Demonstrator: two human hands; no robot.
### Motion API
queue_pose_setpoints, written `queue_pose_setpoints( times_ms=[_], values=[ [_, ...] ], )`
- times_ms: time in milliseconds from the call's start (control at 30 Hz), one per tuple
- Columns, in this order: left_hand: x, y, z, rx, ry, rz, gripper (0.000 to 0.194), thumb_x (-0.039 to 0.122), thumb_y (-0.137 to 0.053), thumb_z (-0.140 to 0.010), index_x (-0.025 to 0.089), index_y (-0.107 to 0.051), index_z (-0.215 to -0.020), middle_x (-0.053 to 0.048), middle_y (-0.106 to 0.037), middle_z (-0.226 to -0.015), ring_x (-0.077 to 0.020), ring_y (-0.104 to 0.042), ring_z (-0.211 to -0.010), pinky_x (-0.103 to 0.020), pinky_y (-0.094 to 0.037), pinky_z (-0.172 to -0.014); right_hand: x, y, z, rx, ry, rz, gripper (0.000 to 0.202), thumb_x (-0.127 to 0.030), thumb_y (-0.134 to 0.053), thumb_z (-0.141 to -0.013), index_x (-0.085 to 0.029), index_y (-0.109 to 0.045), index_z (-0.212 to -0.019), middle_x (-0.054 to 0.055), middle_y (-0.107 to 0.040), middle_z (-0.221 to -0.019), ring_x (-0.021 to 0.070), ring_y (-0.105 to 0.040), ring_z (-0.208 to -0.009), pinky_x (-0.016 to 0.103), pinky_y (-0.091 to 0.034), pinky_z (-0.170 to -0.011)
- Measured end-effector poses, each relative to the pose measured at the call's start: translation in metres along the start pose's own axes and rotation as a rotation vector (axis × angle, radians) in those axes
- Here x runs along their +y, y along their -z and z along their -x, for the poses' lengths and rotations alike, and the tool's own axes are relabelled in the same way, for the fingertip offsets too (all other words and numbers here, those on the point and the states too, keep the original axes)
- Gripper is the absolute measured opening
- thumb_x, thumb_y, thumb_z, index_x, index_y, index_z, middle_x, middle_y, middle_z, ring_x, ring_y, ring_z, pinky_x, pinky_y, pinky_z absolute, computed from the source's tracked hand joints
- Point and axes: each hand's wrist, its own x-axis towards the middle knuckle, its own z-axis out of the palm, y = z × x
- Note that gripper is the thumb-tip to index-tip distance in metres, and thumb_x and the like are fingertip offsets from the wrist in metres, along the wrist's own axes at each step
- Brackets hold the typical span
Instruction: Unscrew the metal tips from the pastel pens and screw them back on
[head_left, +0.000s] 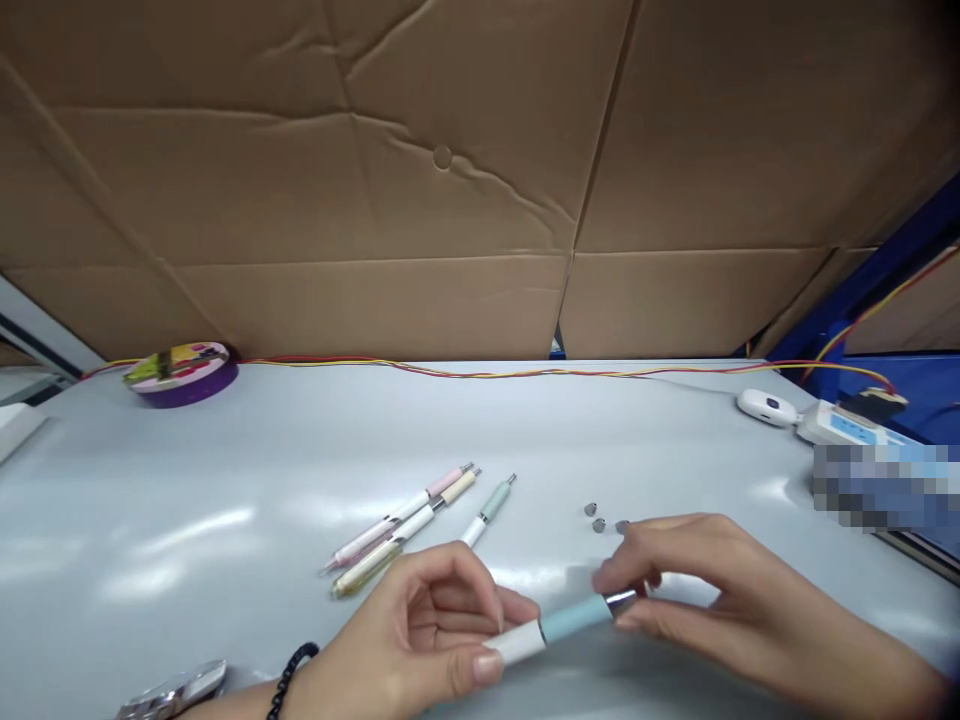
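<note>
A pen (574, 619) with a white barrel and a light blue section lies slanted in front of me. My left hand (442, 640), with a black bead bracelet (289, 675) at its wrist, is closed around the white barrel. At the other end, the thumb and fingers of my right hand (697, 580) pinch the silver cone tip (621, 601). Behind my hands lie a pink-and-white pen (390, 522), a cream-and-white pen (412, 528) and a green-and-white pen (491, 508), partly hidden by my left hand. Small silver cone pieces (598, 525) rest beside my right fingers.
A purple-edged round tin or roll (187, 385) stands at the back left. Thin red and yellow wires (480, 375) run along the table's rear edge. A power strip (840, 425) with a white plug-in device (766, 407) sits at right. Cardboard (375, 200) walls the back.
</note>
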Motion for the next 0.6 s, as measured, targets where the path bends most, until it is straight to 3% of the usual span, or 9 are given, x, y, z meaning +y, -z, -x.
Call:
queue_pose_setpoints(
  times_ms=[200, 333, 467, 600],
  values=[
    [0.0018, -0.0007, 0.0004, 0.021, 0.01, -0.019, 0.019, 0.023, -0.076, -0.08, 0.018, -0.057, -0.079, -0.008, -0.07, -0.106, -0.0225, -0.065, -0.098, -0.033, -0.046, -0.086, 0.0004, 0.0004, -0.0031, -0.056, 0.082, 0.062, 0.033, -0.047, -0.047, -0.093, -0.024, -0.068, -0.081, 0.002, -0.067, -0.07, 0.0182, -0.062, -0.067, 0.028, -0.048, -0.064],
    [0.0033, -0.0011, 0.0011, 0.032, 0.026, -0.042, 0.021, 0.024, -0.076, -0.079, 0.018, -0.056, -0.079, -0.009, -0.07, -0.106, -0.0244, -0.065, -0.1, -0.035, -0.047, -0.088, 0.0012, 0.0018, -0.0041, -0.015, 0.057, 0.034, 0.022, -0.044, -0.059, -0.088, -0.028, -0.065, -0.101, 0.001, -0.07, -0.087, 0.0175, -0.064, -0.076, 0.027, -0.049, -0.073],
    [0.0033, -0.001, 0.0016, 0.043, 0.028, -0.046, 0.02, 0.025, -0.076, -0.079, 0.018, -0.057, -0.079, -0.01, -0.069, -0.107, -0.0247, -0.065, -0.1, -0.036, -0.046, -0.088, 0.0011, 0.0021, -0.0027, -0.002, 0.091, 0.025, 0.012, -0.032, -0.056, -0.091, -0.025, -0.065, -0.087, -0.002, -0.067, -0.076, 0.0148, -0.062, -0.07, 0.024, -0.047, -0.068],
    [0.0035, 0.0002, 0.0009, 0.045, 0.016, -0.045, 0.019, 0.023, -0.076, -0.079, 0.018, -0.058, -0.079, -0.009, -0.069, -0.108, -0.0232, -0.064, -0.101, -0.034, -0.046, -0.087, 0.0022, -0.0012, -0.0042, -0.014, 0.122, 0.065, 0.014, -0.031, -0.051, -0.094, -0.024, -0.063, -0.09, -0.001, -0.065, -0.079, 0.015, -0.06, -0.071, 0.024, -0.045, -0.066]
  ],
)
